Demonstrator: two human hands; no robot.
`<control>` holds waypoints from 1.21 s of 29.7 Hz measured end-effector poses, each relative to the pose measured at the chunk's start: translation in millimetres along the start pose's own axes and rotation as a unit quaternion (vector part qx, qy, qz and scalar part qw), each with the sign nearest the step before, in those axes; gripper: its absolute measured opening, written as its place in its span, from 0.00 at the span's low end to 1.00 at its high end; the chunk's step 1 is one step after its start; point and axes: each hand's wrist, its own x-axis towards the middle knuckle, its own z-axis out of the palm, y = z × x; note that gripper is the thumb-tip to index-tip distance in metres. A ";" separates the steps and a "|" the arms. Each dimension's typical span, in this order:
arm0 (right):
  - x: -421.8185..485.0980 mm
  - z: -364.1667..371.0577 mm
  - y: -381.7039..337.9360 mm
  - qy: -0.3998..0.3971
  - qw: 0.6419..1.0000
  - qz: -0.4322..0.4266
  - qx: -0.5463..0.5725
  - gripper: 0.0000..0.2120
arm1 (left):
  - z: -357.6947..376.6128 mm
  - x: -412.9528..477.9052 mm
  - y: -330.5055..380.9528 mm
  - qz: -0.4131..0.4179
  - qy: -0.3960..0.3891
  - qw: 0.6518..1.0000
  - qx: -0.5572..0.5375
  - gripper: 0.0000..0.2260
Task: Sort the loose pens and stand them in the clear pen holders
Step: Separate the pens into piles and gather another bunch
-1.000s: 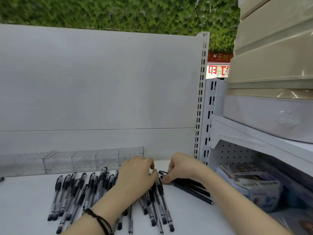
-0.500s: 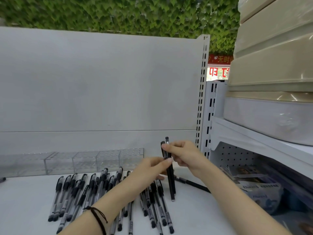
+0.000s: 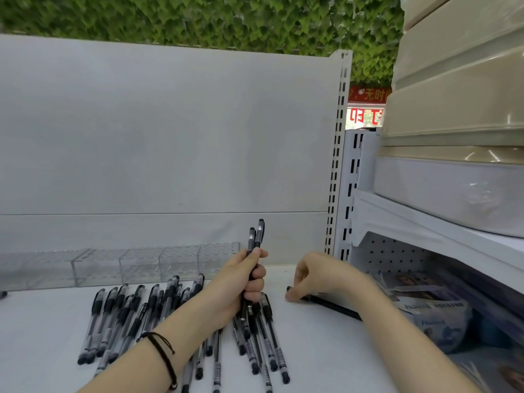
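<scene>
My left hand (image 3: 241, 282) holds two black pens (image 3: 255, 239) upright above the shelf, caps up. My right hand (image 3: 317, 275) is down on the shelf, its fingertips pinched on the end of a black pen (image 3: 331, 304) that lies flat. Several loose pens (image 3: 127, 316) with clear barrels and black caps lie in a row on the white shelf (image 3: 326, 350), and more (image 3: 263, 347) lie under my left hand. A row of clear pen holders (image 3: 141, 265) stands against the back panel, with no pens visible in them.
A slotted upright (image 3: 337, 165) closes the shelf on the right. Beyond it stands another shelf with stacked beige and grey trays (image 3: 453, 171) and packaged goods (image 3: 433, 313) below. A grey back panel (image 3: 170, 137) rises behind the holders.
The two pens passed from my right hand to my left, which now holds them alone. My right hand dropped to the shelf and pinched another black pen.
</scene>
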 end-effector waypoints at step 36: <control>-18.1 34.0 -124.3 0.168 0.954 -0.219 -0.115 0.22 | -113.7 -88.8 95.1 0.091 0.047 0.842 0.530 0.09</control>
